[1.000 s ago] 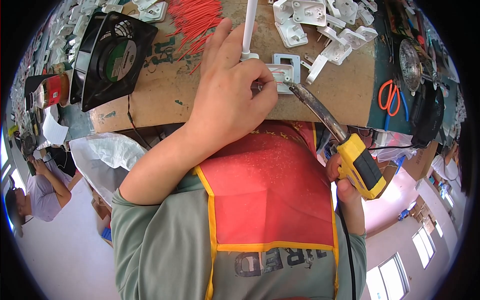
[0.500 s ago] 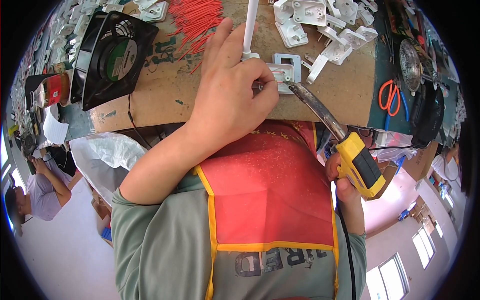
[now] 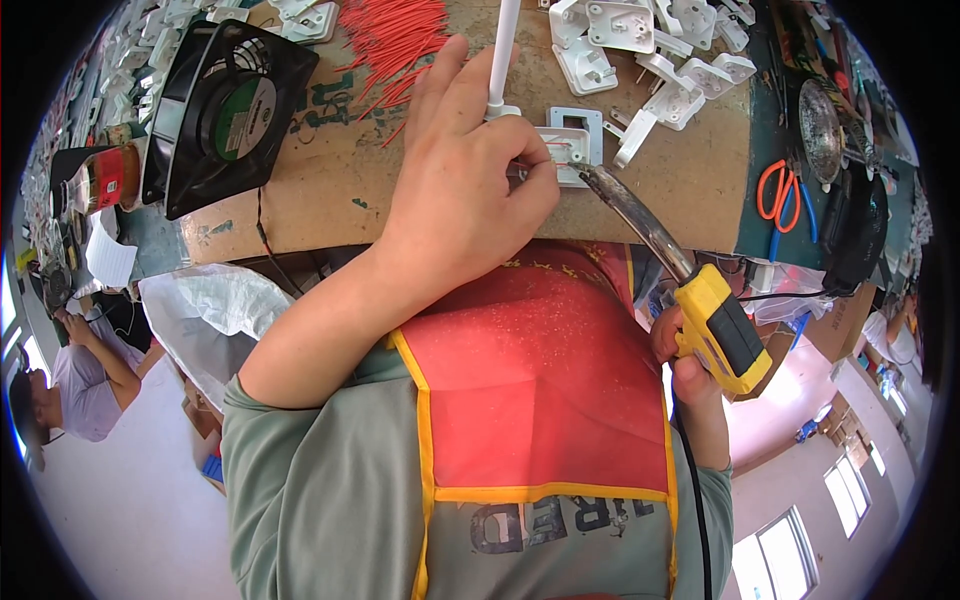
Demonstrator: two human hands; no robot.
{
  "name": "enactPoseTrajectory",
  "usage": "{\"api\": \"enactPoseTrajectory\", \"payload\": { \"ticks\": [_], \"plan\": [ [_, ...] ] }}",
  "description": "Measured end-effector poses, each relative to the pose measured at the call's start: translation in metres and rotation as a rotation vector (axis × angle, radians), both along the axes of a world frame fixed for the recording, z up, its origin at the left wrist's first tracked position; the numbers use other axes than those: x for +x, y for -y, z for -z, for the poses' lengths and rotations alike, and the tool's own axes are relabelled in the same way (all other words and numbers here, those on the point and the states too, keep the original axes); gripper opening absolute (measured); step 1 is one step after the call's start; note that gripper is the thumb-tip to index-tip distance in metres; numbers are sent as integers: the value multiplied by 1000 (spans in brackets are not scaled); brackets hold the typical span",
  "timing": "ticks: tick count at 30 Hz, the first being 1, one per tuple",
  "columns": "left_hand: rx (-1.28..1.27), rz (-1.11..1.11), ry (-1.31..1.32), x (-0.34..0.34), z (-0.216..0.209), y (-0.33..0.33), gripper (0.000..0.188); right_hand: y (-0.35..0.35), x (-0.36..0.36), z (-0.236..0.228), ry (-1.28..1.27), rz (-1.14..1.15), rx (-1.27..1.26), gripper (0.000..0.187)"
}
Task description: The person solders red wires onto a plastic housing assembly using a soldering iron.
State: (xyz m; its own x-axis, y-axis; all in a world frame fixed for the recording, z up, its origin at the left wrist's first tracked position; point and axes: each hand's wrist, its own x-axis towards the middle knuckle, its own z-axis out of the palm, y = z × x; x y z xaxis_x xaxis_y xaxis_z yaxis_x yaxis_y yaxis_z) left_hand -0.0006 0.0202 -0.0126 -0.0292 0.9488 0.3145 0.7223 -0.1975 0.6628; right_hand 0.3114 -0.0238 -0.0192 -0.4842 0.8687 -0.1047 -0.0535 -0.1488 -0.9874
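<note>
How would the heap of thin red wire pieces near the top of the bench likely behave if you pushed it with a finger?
The red wire pieces lie loose and fanned out, so they would probably scatter rather than move together. They look thin and short, so likely very light. On the flat cardboard sheet, some might roll.

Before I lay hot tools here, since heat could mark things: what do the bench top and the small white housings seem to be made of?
The bench top looks like brown cardboard or fibreboard: matt, scuffed, with faded print and worn edges. The white housings look like moulded plastic: smooth, slightly glossy, with sharp-edged square openings. Both seem likely to mark under heat, though the look alone leaves it open.
</note>
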Motion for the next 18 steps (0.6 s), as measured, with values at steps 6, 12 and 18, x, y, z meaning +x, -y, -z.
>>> {"api": "enactPoseTrajectory", "payload": {
  "ticks": [6, 12, 18],
  "plan": [
    [1, 3, 4, 0, 0, 0, 9, -1, 6, 6, 15, -67, 24, 47],
    [1, 1, -10, 0, 0, 1, 9, 2, 5, 8, -19, -6, 28, 49],
    [-1, 0, -7, 0, 0, 0, 9, 2, 4, 3, -11, -35, 28, 51]
  ]
}}
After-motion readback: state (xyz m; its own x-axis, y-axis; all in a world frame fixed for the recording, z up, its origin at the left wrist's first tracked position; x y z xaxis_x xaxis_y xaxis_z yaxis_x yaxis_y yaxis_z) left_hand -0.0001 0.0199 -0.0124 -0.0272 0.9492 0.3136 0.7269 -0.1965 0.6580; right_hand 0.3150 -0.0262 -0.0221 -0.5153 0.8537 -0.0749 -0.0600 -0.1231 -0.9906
